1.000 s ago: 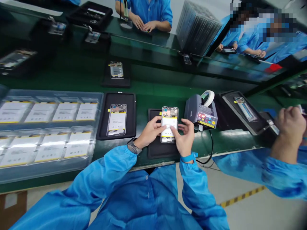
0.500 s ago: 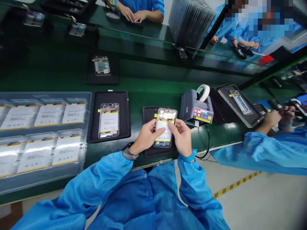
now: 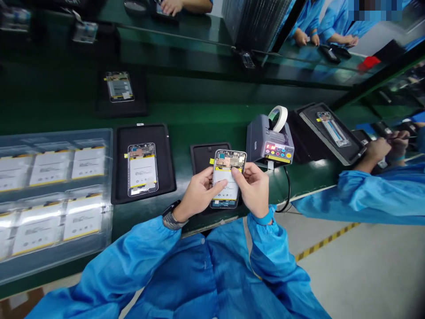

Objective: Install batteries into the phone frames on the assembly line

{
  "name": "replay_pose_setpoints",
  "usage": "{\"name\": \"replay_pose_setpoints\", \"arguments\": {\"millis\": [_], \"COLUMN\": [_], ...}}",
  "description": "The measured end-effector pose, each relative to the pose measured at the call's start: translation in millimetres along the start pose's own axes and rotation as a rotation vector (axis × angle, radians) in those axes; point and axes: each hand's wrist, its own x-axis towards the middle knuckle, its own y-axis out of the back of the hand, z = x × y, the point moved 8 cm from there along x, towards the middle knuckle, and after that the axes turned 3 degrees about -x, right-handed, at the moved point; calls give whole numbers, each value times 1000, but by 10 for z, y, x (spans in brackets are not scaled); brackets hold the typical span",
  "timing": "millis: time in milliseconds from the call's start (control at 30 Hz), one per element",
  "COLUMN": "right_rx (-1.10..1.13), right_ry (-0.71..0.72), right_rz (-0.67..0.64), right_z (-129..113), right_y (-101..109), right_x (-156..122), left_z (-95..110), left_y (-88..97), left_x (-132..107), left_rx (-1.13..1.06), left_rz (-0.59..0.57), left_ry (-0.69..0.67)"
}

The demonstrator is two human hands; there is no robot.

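- Phone (image 3: 229, 177), insides bare, sits between the two hands, over the black tray (image 3: 201, 155); whether it touches that tray, I can't tell.
- Left hand (image 3: 199, 188) is half curled at the left edge, thumb lying on the white battery (image 3: 230, 191), fingers partly hidden behind the frame.
- Right hand (image 3: 254, 188) matches it on the other side, fingers bent, thumb up near the battery's top end: both hands have hold of this one phone.
- And the step in hand? Looks like thumb work on the battery, pressing it or squaring it in its bay; the pressure itself can't be seen.
- Next move, by my reading, calls for even thumbs, a frame held steady by its edges, and care around the exposed circuitry just above.
- Yellow tab (image 3: 211, 161) pokes out at the upper left, one to keep from snagging.
- Just right on the surface (image 3: 206, 128), the tape dispenser (image 3: 257, 141) shows a short strip (image 3: 270, 165) at its front, within easy reach should tape be wanted.
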Motion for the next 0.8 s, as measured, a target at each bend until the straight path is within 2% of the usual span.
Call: {"name": "replay_pose_setpoints", "arguments": {"millis": [200,467,567,700,800], "right_rx": [-19,26,30,86,74], "right_ry": [-16,-40,-55,-80,-68], "right_rz": [8,32,44,-10,13], "right_z": [-8,128,153,149,145], "right_y": [-11,-64,-47,-34,-28], "right_x": [30,91,79,67,90], "left_z": [11,-88,-69,-21,-24], "left_y": [1,35,34,5,1], "left_x": [-4,2,20,33,25], "left_rx": [-1,36,48,14,21], "left_rz": [11,29,20,-16,-16], "left_ry": [-10,17,11,-6,-2]}}
